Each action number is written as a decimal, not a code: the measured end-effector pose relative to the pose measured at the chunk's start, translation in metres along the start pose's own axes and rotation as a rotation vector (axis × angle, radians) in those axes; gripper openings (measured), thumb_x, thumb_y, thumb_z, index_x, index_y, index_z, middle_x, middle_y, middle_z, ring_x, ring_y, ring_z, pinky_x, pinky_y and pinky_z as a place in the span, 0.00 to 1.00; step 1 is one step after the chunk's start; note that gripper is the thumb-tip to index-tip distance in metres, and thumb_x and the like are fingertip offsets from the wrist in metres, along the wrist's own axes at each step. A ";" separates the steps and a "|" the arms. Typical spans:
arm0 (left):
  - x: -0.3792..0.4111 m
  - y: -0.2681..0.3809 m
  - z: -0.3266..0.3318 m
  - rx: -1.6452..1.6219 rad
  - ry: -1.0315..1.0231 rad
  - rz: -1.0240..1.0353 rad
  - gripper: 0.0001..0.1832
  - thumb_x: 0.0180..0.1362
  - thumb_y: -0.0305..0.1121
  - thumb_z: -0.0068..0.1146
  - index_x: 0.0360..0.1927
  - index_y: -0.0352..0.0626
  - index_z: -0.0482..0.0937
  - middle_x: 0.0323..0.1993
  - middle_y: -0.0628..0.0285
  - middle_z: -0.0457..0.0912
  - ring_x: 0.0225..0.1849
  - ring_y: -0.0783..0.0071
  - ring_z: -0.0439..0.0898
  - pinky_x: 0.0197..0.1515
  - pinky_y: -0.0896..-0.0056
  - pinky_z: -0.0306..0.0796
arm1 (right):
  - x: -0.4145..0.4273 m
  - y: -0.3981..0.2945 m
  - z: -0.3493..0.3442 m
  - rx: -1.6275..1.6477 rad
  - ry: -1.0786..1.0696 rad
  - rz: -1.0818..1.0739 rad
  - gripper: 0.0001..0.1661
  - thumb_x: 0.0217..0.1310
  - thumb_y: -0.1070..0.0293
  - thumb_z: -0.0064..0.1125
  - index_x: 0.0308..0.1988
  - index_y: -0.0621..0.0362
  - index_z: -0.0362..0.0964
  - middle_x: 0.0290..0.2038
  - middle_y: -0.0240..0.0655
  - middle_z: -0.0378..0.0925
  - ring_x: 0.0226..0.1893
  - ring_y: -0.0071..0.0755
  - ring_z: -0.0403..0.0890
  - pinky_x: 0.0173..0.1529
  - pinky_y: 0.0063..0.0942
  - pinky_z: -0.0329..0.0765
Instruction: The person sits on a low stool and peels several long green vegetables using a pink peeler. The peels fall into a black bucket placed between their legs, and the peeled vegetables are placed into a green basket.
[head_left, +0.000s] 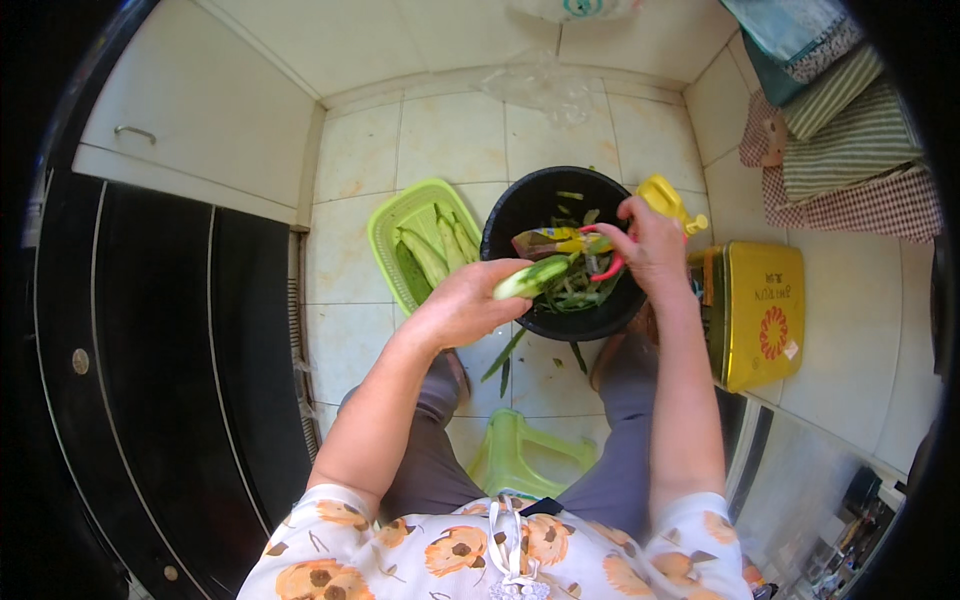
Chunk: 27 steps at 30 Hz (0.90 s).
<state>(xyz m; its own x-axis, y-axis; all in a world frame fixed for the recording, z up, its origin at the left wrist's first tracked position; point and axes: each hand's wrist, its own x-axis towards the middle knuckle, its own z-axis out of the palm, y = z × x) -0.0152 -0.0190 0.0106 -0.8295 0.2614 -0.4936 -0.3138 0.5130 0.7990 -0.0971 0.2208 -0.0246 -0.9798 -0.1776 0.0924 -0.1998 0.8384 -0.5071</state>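
Note:
My left hand (472, 300) grips a partly peeled green vegetable (531, 277), perhaps a cucumber or gourd, over a black round bin (495, 217). Some dark green skin shows towards its far end. In my right hand (651, 244) is a red-handled peeler (616, 264), close to the vegetable's tip. Green peelings (577, 296) and a yellow printed wrapper (555, 241) lie inside the bin. Left of it, a light green plastic basket (381, 225) holds several vegetables (424, 255), some pale and peeled, one darker green.
Strips of peel (504, 354) lie on the tiled floor near my feet. A green plastic stool (502, 457) is beneath me. Beyond the bin's right side are a yellow plastic jug (660, 196) and a yellow tin (765, 315). Folded cloths (847, 150) are at the upper right.

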 end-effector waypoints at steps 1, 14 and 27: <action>-0.002 -0.001 -0.003 -0.091 -0.031 -0.068 0.21 0.53 0.37 0.59 0.52 0.49 0.78 0.39 0.50 0.82 0.41 0.49 0.80 0.43 0.56 0.73 | 0.000 0.001 -0.005 -0.031 0.015 0.041 0.22 0.50 0.49 0.69 0.30 0.55 0.72 0.18 0.35 0.75 0.22 0.41 0.78 0.31 0.38 0.69; 0.001 0.002 0.012 0.377 0.188 0.118 0.18 0.50 0.40 0.62 0.44 0.46 0.79 0.31 0.48 0.81 0.36 0.46 0.80 0.40 0.51 0.73 | 0.002 -0.014 0.002 0.098 0.057 -0.166 0.22 0.49 0.51 0.71 0.29 0.56 0.71 0.18 0.36 0.73 0.20 0.41 0.75 0.27 0.35 0.69; 0.005 0.012 0.006 -0.452 -0.085 -0.049 0.31 0.55 0.29 0.60 0.64 0.39 0.67 0.34 0.66 0.78 0.29 0.81 0.75 0.26 0.76 0.74 | -0.007 -0.038 0.012 0.342 -0.004 -0.297 0.20 0.51 0.51 0.69 0.27 0.54 0.70 0.20 0.33 0.73 0.23 0.38 0.74 0.34 0.36 0.68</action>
<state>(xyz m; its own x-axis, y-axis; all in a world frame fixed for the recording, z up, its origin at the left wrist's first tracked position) -0.0203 -0.0063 0.0155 -0.7739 0.3218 -0.5455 -0.5371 0.1232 0.8345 -0.0825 0.1839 -0.0160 -0.8802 -0.3875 0.2741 -0.4564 0.5324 -0.7129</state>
